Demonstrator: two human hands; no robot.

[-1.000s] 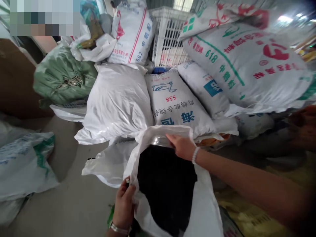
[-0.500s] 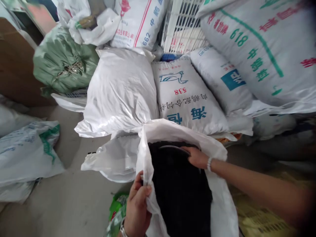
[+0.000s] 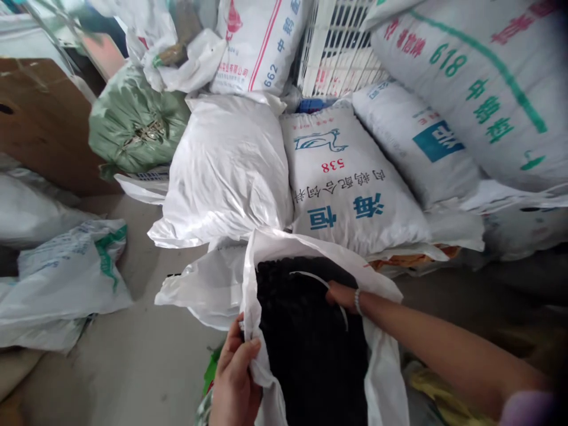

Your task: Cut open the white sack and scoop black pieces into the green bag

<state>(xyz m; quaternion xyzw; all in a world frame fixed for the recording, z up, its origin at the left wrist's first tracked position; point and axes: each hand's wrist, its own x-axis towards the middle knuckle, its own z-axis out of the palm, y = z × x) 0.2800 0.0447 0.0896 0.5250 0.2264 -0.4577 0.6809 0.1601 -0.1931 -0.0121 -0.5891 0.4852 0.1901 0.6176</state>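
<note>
White creased sack (image 3: 387, 378), black contents (image 3: 315, 349)

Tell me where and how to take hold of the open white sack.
I'd grip the open white sack by the left rim of its mouth, coming from the left with thumb against fingers. It stands up as a thin edge, and the left hand pinches it there. The opposite rim seems less handy, since the right forearm crosses it.
</note>
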